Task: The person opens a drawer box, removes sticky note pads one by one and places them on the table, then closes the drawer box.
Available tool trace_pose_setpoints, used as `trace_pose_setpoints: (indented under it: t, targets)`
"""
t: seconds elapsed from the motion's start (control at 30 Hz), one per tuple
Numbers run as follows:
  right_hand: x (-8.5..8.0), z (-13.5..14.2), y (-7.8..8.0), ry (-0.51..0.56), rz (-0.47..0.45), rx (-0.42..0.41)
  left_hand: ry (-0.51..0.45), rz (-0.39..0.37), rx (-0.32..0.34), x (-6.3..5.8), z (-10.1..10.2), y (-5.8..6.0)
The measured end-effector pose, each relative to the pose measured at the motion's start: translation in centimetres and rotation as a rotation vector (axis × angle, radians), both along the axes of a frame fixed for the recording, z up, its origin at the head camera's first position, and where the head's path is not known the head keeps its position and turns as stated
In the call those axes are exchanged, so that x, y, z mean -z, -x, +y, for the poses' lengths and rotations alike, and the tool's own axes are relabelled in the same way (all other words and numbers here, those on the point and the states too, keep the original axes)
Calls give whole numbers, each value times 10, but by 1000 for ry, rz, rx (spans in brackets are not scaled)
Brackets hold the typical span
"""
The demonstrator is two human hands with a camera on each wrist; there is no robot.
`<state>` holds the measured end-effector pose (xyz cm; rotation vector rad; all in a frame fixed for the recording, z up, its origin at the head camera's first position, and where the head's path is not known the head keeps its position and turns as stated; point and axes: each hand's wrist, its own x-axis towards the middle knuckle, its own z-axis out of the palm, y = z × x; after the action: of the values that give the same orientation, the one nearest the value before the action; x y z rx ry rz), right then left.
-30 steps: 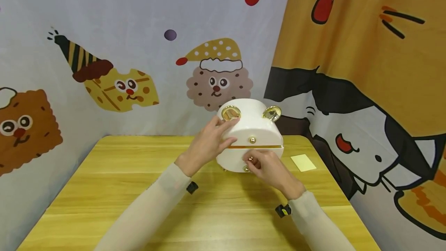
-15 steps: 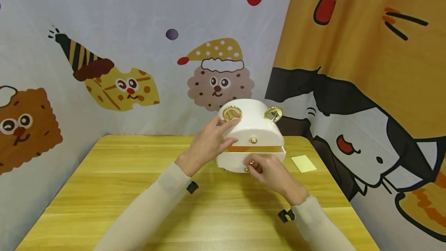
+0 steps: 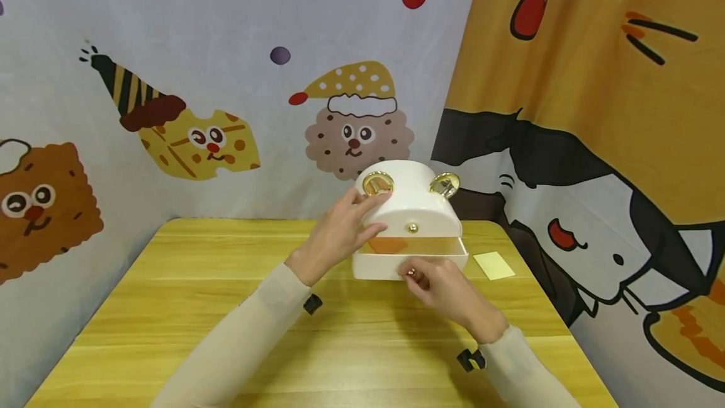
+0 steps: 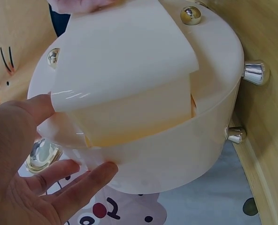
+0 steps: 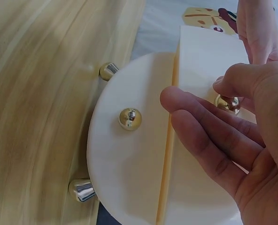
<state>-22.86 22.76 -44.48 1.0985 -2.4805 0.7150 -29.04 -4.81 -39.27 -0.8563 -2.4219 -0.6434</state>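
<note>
A white rounded drawer box (image 3: 408,206) with gold ear-shaped trims stands on the table. Its middle drawer (image 3: 376,267) is pulled partway out toward me, and a flat orange piece (image 3: 387,245) shows inside at the left. My right hand (image 3: 453,288) pinches that drawer's gold knob (image 5: 222,104) between thumb and index finger; the other fingers extend over the front in the right wrist view. My left hand (image 3: 334,235) rests on the box's left side with fairly straight fingers, the thumb near the drawer's edge in the left wrist view.
A pale yellow sticky note (image 3: 494,266) lies on the wooden table (image 3: 198,307), right of the box. Below the drawer, a lower gold knob (image 5: 130,119) sticks out. Short gold feet (image 4: 255,72) support the box. A cartoon-printed cloth (image 3: 226,80) hangs behind.
The right hand has drawn the middle drawer toward me, widening its gap and revealing the orange piece inside. The left hand has stayed against the box.
</note>
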Motion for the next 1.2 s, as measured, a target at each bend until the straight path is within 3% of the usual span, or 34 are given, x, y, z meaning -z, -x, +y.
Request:
trace_pose_setpoints:
  t: [0.43, 1.2]
  targets:
    - [-2, 0, -10, 9, 22, -31, -20, 33, 13, -1, -1, 0]
    - [1, 1, -26, 28, 71, -112, -18, 4, 20, 0, -1, 1]
